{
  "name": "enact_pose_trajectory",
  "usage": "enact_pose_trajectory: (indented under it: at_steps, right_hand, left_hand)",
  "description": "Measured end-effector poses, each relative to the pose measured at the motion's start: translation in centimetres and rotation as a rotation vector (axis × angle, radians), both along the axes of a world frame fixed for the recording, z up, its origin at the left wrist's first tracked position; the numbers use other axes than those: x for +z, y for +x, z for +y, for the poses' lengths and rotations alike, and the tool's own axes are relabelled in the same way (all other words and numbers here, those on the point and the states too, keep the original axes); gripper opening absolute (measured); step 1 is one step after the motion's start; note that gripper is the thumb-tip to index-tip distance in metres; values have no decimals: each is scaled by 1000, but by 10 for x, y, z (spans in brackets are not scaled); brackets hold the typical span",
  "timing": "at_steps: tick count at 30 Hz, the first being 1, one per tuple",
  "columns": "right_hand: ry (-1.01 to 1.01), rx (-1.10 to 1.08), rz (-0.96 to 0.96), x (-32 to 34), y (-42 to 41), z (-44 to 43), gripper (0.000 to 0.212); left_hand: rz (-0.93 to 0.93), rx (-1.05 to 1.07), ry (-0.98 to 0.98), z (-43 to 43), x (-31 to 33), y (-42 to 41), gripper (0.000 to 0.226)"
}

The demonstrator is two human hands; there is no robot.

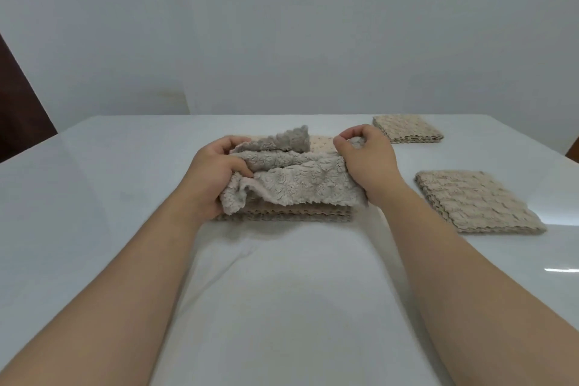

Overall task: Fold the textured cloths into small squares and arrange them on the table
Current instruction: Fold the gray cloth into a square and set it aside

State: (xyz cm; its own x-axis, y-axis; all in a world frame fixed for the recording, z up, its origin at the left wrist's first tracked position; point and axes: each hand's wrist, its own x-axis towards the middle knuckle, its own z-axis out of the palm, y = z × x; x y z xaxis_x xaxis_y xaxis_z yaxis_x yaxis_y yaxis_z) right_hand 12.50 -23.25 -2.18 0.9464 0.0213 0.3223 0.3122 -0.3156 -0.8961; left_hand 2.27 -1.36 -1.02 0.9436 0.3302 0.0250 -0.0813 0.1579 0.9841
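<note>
On the table (282,307), over a beige stack (282,215), the left hand (216,178) clutched one end of the bunched grey cloth (297,180) and the right hand (365,163) pinched the other. Uneven tugging could skew the fold or drag the stack. A folded square (476,200) lay to the right, a second square (407,130) beyond it.

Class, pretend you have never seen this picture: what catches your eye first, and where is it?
The left hand and right hand grip a crumpled grey cloth at the middle of the white table, above a stack of beige cloths. To the right lie two folded squares, the near square and the far square behind it.
</note>
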Motion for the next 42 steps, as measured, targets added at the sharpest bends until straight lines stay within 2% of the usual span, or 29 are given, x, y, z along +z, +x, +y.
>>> enact_pose_trajectory:
  at_steps: [3,5,7,11,14,16,19,22,25,28,33,35,38,42]
  right_hand:
    - [-66,61,161,3,-6,-14,13]
    - [-149,62,226,5,-15,-25,15]
    - [-195,68,283,8,-24,-37,15]
    - [-244,118,358,5,-33,-54,21]
    - [-336,104,314,-7,-37,-58,21]
    - [-372,69,269,-15,-39,-61,27]
    - [-506,-41,148,-21,-35,-63,54]
    - [-582,-108,92,-26,-28,-62,60]
    - [-507,-68,118,-29,-22,-61,58]
    - [-410,-45,153,-33,-16,-62,43]
    - [-206,-41,182,-39,-9,-64,43]
    - [-149,-69,157,-38,-9,-65,44]
    - [-183,-72,92,-37,-10,-62,54]
    - [-186,-87,36,-38,-13,-62,63]
  left_hand:
    - [5,-105,-83,-6,7,-6,52]
    - [70,-180,-57,-10,12,-11,37]
    - [179,-232,92,-12,15,-14,23]
    - [314,-219,466,-8,13,-13,27]
    - [351,-211,827,-5,13,-15,32]
    - [350,-216,966,-6,11,-16,33]
    - [313,-153,1125,-7,8,-18,37]
    - [235,-112,1276,-10,6,-16,37]
    - [103,-112,1325,-15,6,-16,25]
    - [35,-30,1357,-21,5,-14,12]
    - [8,164,1331,-18,2,-11,35]
    - [-21,200,1309,-17,2,-10,36]
    - [-12,261,1242,-17,1,-9,27]
    - [28,320,1021,-13,3,-8,25]
